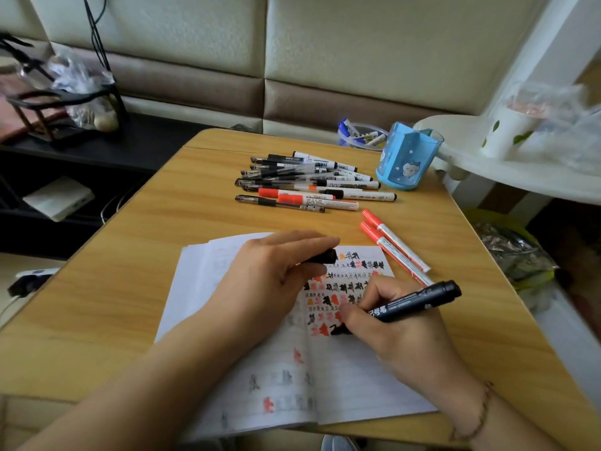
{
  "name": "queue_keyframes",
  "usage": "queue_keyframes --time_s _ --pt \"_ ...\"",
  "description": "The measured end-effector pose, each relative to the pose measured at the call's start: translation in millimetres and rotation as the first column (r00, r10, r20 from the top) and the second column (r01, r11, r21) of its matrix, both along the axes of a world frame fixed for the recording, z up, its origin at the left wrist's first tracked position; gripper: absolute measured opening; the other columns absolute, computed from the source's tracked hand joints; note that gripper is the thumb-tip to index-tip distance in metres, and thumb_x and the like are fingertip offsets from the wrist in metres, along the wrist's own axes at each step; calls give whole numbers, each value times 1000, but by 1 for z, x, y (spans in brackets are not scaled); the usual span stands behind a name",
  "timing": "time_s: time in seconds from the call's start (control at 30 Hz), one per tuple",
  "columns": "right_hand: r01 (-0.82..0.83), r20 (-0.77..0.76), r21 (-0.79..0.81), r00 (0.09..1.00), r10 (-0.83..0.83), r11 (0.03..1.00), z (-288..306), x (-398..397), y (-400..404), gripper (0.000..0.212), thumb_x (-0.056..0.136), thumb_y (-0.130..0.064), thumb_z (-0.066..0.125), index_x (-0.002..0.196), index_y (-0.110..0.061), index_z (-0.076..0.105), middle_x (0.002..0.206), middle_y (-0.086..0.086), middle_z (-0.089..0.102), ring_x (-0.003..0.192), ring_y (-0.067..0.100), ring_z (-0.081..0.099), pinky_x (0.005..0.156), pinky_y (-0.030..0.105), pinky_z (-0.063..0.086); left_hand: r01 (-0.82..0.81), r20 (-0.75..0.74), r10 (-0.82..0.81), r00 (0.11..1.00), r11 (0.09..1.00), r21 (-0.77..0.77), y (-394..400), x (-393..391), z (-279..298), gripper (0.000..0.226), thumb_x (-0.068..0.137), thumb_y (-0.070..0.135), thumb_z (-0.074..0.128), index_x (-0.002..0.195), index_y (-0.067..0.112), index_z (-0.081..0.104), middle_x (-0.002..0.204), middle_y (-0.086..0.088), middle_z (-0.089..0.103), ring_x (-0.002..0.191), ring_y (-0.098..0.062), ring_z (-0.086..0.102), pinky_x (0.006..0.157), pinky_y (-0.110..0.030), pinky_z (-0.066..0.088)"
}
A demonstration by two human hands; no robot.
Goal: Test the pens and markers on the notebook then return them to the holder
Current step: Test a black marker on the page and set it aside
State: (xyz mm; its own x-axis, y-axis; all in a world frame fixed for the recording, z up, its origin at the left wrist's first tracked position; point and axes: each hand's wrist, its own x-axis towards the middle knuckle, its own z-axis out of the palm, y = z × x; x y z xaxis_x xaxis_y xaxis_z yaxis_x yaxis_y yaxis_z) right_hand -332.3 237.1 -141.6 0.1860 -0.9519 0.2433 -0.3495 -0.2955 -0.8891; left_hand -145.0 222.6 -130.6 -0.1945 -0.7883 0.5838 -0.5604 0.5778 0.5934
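A head-worn camera looks down at a wooden table (130, 255). At far left stands a dark shelf (81, 151) with a white box on it. On the table, an open notebook (260, 369) lies nearest the viewer, its right page crowded with black and red test marks. The left hand (273, 271) rests on the page, fingers curled round a black marker cap (325, 256). Beyond it, towards the table's far edge, a loose pile of pens and markers (309, 180) lies flat, black and red ones mixed. Right of the left hand, the right hand (390, 323) grips a black permanent marker (416, 301), tip pressed to the paper in a fresh black stroke. Two red markers (393, 245) lie just beside the notebook's upper right corner. At far right a blue pen holder (406, 157) stands upright near the table edge; nothing shows above its rim.

Risk, as a judgement: the wet stroke sits close under the writing hand and could smear, and permanent ink held in one spot may bleed through to the pages beneath.
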Motion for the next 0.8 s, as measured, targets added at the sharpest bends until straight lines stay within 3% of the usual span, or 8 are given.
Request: queue_keyframes --time_s 0.1,0.23,0.33,0.5,0.6,0.67,0.73,0.8 --pt "33 11 -24 999 -33 999 0 1 -2 37 79 -2 73 56 0 44 45 0 37 42 8 32 40 21 26 19 25 -20 999 1000 22 1 1 -1 36 82 2 71 115 17 70 100 13 68 94 17 55 80 1 38" --pt "-2 -24 -15 1000 2 1000 2 1 -1 37 80 -9 74 56 -3 47 46 -1 40 42 7 34 41 19 29 -74 94 69 993 996 49 2 1 0 32 81 16 75 113 21 69 97 10 72 90 2 59 76 2 36" --pt "7 9 21 1000 -8 1000 2 0 -1 37 79 -4 74 56 0 46 45 2 37 42 8 33 39 19 27 -62 112 55 992 996 62 3 2 2 23 82 22 74 104 24 69 92 14 71 78 10 56 71 0 37" --pt "35 21 35 999 -36 999 3 0 -3 38 78 -4 74 54 -3 44 44 4 36 41 10 33 39 21 27 33 64 -37 997 997 66 1 2 -1 24 81 15 73 104 20 73 97 10 69 88 0 62 77 -10 46" --pt "-24 210 84 978 6 996 7 -6 0 29 73 -27 78 61 -12 57 45 -4 48 39 10 36 38 20 29 3 69 -10 998 995 97 2 3 0 30 78 18 77 107 23 72 93 11 71 85 0 62 74 -7 44" --pt "-102 402 108 914 50 989 13 -9 3 24 65 -36 79 66 -18 64 48 -4 52 41 9 40 39 20 33 -17 66 9 998 993 121 3 3 1 31 76 22 79 106 25 71 91 12 72 84 -1 61 73 -9 45" --pt "-119 504 88 861 58 989 18 -12 5 21 66 -36 77 71 -17 70 52 4 56 44 15 46 41 20 38 -15 42 9 999 989 144 5 3 2 27 76 24 79 102 27 70 87 13 72 81 -2 62 71 -15 48" --pt "-75 543 73 839 23 995 20 -15 5 20 76 -27 60 75 -12 74 53 13 59 45 21 49 41 23 40 -4 15 2 1000 989 148 5 3 4 24 76 25 79 99 27 70 85 14 71 78 -2 63 70 -21 51"
